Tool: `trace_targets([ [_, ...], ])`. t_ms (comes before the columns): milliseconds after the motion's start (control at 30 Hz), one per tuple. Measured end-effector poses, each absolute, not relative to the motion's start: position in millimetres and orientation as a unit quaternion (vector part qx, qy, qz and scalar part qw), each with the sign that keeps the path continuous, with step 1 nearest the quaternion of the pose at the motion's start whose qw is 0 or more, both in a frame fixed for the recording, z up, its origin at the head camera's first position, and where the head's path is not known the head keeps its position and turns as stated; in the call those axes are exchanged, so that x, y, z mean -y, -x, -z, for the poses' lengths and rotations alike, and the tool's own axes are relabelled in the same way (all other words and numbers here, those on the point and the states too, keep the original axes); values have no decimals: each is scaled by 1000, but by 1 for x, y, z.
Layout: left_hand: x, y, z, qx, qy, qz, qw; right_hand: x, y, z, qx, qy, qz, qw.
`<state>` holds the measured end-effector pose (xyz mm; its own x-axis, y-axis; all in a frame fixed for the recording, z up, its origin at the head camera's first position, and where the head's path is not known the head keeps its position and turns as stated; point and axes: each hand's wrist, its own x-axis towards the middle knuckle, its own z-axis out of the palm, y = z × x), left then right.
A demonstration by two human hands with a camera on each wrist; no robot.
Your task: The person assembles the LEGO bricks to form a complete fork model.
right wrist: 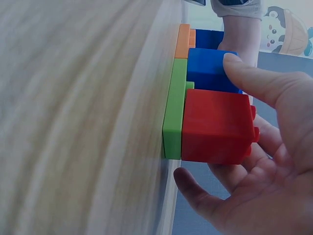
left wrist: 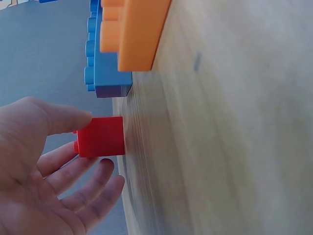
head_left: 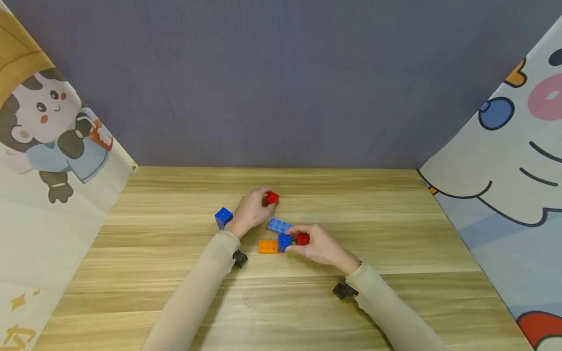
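Note:
My left hand [head_left: 252, 210] pinches a red block [left wrist: 101, 137] between thumb and fingers, at the tabletop toward the back. In the left wrist view the block's studs face the palm. My right hand [head_left: 319, 243] pinches a dark blue block [right wrist: 211, 68] by its sides. That blue block sits on a low green brick [right wrist: 174, 112], beside a second red block [right wrist: 217, 125] standing on the green brick's near end. An orange brick [head_left: 268, 246] lies against the left end of this group. Just behind it rests a light blue brick [head_left: 278, 225].
Another dark blue block [head_left: 223, 217] stands upright to the left of my left wrist. A grey wall [head_left: 276, 97] rises behind the wooden table [head_left: 272, 312], and printed panels flank both sides.

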<state>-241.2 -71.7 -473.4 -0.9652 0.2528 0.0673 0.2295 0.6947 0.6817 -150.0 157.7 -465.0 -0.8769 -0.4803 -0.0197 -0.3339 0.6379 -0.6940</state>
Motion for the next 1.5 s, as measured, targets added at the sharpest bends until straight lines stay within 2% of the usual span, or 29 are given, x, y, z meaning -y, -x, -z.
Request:
trace_targets([
  [500, 70, 238, 472, -919, -107, -380, 6, -159, 150, 464, -898, 219, 366, 106],
  [767, 72, 232, 471, -917, -130, -376, -9, -161, 149, 464, -898, 222, 366, 102],
  [1267, 72, 213, 467, -909, -157, -386, -3, -160, 148, 463, -893, 225, 376, 106],
  [1500, 73, 200, 464, -906, -179, -382, -20, -160, 148, 462, -889, 227, 383, 109],
])
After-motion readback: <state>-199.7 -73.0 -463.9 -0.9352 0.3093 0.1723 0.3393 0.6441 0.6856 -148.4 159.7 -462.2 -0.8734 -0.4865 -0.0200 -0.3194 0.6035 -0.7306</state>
